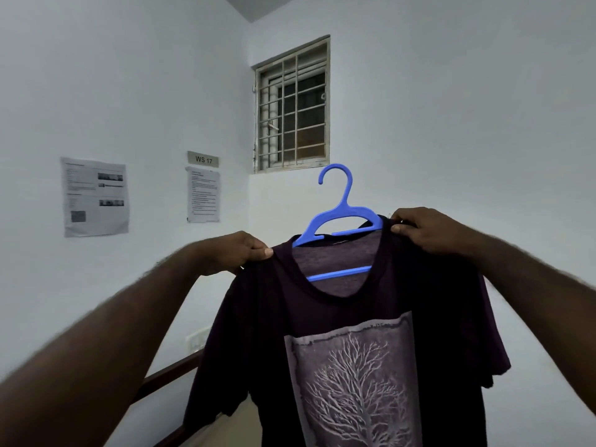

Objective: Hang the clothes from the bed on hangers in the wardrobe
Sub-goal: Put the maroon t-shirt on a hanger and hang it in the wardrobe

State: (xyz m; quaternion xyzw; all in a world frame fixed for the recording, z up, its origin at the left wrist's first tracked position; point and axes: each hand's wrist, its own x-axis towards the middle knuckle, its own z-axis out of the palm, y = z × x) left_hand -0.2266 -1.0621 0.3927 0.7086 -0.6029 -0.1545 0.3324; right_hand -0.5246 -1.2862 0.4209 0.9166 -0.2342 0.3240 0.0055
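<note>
A dark purple T-shirt (pixel 351 317) with a pale tree print hangs in front of me, held up in the air. A blue plastic hanger (pixel 342 217) sits inside its neck opening, hook pointing up and its lower bar showing through the collar. My left hand (pixel 238 250) pinches the shirt's left shoulder. My right hand (pixel 425 230) grips the right shoulder, at the hanger's right end. The wardrobe is out of view.
White walls meet in a corner ahead, with a barred window (pixel 293 106) high up. Two printed sheets (pixel 95 196) and a "WS 17" plate (pixel 203 159) hang on the left wall. A dark wooden edge (pixel 171 375) runs along the lower left.
</note>
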